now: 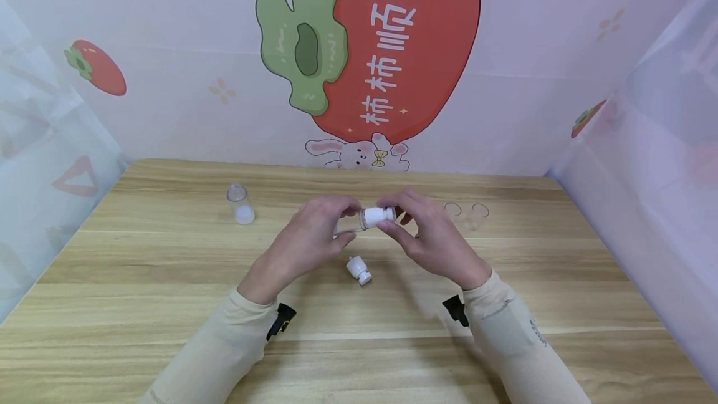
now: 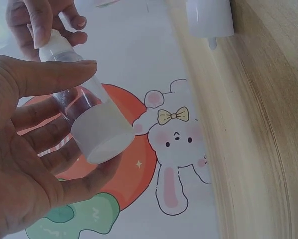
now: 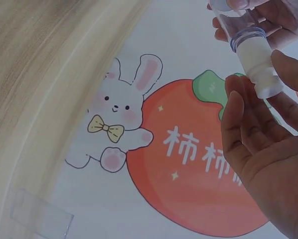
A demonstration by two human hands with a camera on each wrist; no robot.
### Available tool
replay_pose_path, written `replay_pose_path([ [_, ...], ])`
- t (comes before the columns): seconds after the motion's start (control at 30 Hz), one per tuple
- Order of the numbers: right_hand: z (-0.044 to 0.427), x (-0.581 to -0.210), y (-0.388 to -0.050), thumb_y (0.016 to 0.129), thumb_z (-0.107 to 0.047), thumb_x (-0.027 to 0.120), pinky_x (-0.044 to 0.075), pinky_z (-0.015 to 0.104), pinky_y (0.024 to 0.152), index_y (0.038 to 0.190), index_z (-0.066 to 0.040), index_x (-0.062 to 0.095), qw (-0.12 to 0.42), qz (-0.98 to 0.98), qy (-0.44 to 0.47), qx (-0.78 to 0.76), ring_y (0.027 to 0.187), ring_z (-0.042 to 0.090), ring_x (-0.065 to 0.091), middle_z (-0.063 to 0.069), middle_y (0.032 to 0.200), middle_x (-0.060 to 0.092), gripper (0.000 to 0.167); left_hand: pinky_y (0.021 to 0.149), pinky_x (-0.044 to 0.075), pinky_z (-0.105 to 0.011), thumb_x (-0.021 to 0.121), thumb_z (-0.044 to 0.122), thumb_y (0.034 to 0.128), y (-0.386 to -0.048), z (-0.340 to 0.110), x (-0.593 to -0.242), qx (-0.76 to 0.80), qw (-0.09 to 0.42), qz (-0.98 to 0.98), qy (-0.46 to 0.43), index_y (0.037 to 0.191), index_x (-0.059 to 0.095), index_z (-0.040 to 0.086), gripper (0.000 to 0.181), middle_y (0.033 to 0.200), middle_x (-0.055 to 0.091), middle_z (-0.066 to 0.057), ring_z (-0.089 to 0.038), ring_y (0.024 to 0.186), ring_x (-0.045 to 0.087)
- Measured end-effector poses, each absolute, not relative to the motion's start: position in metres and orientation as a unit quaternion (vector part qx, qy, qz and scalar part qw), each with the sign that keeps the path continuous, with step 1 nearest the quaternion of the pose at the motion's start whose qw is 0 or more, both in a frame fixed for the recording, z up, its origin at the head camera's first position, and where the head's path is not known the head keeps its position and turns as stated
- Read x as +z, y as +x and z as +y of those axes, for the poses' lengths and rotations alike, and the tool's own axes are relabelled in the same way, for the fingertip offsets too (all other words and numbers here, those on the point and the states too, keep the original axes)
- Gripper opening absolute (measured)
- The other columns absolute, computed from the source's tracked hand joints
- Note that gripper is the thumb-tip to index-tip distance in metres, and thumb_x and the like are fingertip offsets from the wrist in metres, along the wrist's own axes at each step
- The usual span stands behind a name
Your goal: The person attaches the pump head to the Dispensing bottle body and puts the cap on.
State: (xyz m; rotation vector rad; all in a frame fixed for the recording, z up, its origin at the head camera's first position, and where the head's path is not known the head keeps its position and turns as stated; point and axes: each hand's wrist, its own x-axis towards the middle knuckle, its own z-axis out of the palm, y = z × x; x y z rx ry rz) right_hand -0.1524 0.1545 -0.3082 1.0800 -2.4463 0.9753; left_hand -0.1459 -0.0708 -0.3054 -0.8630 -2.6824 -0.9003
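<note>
Between both hands a clear bottle with a white base lies tilted, a white pump head sitting at its mouth. My left hand holds the bottle's clear body between thumb and fingers; in the left wrist view the white base points toward the camera. At the other end my right hand pinches the pump head between thumb and fingertips. Whether the pump's thread is engaged cannot be seen. A second white pump head lies on its side below the hands.
Another clear bottle with a white base is on the wooden table at the back left. Two clear caps, hard to make out, are behind the right hand. A printed sheet rises along the table's back edge, with sheets at both sides.
</note>
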Motion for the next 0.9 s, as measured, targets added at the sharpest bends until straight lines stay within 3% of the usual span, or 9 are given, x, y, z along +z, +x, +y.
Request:
replay_pose_path([
  [0.53,0.1516,-0.3096,-0.1508,0.099,-0.023,0.069,0.056,0.033,0.074,0.104,-0.008,0.071,0.138,-0.881,0.329,0.312,0.08,0.009,0.057,-0.004,0.089,0.063,0.015,0.09,0.056,-0.04,0.085,-0.001,0.0796,-0.1443,-0.0686,-0.3057,-0.298,0.092,-0.905,-0.289,0.113,0.071,0.004,0.037,0.109,0.072,-0.007,-0.024,0.103,0.067],
  [0.9,0.1539,-0.3065,-0.15,0.096,-0.023,0.073,0.057,0.033,0.077,0.121,-0.004,0.065,0.132,-0.875,0.338,0.319,0.091,0.012,0.06,0.0,0.106,0.067,0.032,0.089,0.056,-0.041,0.084,-0.001,0.0803,-0.1444,-0.0705,-0.3041,-0.305,0.083,-0.905,-0.283,0.115,0.07,0.003,0.038,0.111,0.071,-0.009,-0.026,0.105,0.068],
])
